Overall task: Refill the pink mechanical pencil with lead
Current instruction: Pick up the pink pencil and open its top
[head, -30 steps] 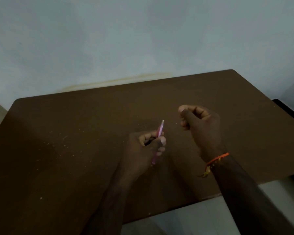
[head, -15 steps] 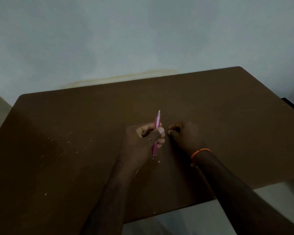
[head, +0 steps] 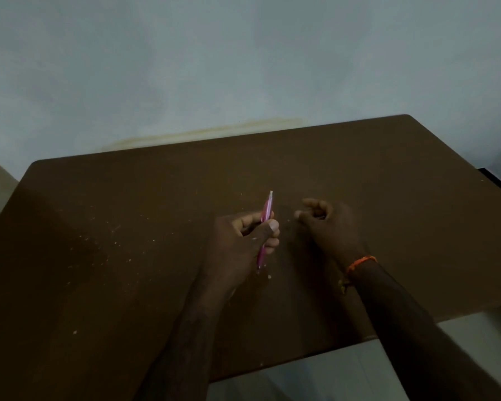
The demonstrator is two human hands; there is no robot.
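My left hand [head: 245, 241] grips the pink mechanical pencil [head: 267, 211] around its middle. The pencil stands nearly upright over the brown table [head: 128, 227], its pale top end pointing away from me and its tip just above the tabletop. My right hand [head: 327, 227] hovers a short way to the right of the pencil, apart from it. Its thumb and fingers are curled together as in a pinch. Whether a lead sits between them is too small and dark to tell. An orange thread band [head: 360, 261] circles the right wrist.
Pale specks and crumbs are scattered over the tabletop, mostly left of my hands, with one [head: 269, 276] by the pencil tip. A pale wall stands behind the table's far edge. Light floor [head: 315, 383] shows below the near edge.
My right hand dropped close beside the pencil half a second ago, and has now lifted and drawn off to the right. The left hand still holds the pencil upright.
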